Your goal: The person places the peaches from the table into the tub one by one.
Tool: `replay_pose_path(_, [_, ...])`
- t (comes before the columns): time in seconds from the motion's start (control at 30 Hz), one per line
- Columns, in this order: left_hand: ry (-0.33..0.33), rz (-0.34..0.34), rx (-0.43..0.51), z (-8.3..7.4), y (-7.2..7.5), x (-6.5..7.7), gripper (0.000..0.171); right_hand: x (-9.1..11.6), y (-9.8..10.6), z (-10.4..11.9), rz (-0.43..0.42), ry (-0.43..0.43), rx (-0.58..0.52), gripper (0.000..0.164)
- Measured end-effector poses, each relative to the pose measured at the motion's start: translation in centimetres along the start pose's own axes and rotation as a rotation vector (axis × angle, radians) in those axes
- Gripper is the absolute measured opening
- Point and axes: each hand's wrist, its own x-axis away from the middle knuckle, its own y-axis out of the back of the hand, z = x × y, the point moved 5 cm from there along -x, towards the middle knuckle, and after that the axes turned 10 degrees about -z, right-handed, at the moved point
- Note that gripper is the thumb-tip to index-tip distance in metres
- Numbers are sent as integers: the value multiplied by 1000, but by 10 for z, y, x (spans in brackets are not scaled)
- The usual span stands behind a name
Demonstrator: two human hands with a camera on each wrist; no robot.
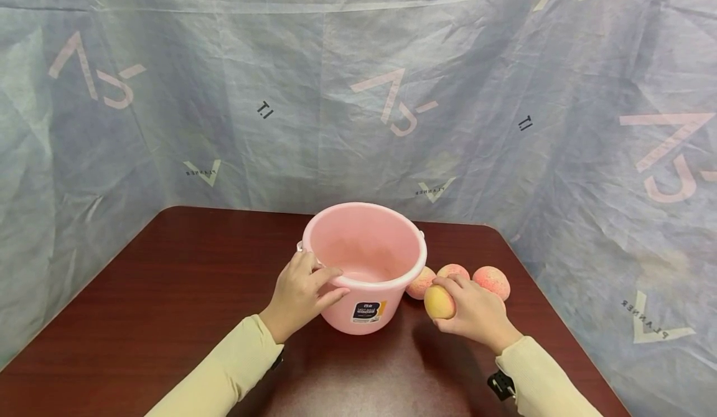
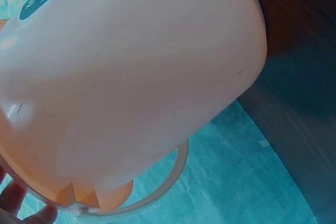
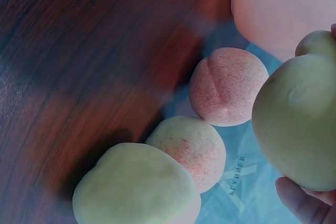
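My left hand (image 1: 299,289) grips the near left rim of a pink plastic bucket (image 1: 358,305), close to where its handle joins. The bucket stands upright, its inner wall and part of its floor showing. My right hand (image 1: 476,311) holds a yellowish peach (image 1: 439,302) just right of the bucket, fingers over its top and thumb below. In the right wrist view the held peach (image 3: 296,124) looks large and pale green; a smaller round shape behind it is unclear. Beyond the hand lie a speckled peach (image 1: 420,284), a second peach (image 1: 452,271) and a redder peach (image 1: 492,281).
A dark red-brown table (image 1: 168,305) carries everything. Grey-blue printed cloth (image 1: 313,93) hangs behind and at both sides. The bucket's pale handle (image 2: 173,174) hangs on its outer side in the left wrist view.
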Motion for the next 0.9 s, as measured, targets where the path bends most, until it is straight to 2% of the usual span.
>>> replay_pose_path(0.27, [0,-9,0,1,1,0,48,-1,2,0,-7,-1,-11,60])
replay_pose_path(0.57, [8,-9,3,0,1,1,49,-4,5,0,-91,75,-59,59])
replay_pose_path(0.9, [6,-14,5,0,0,2,49,-7,8,-2,-103,99,-62,59])
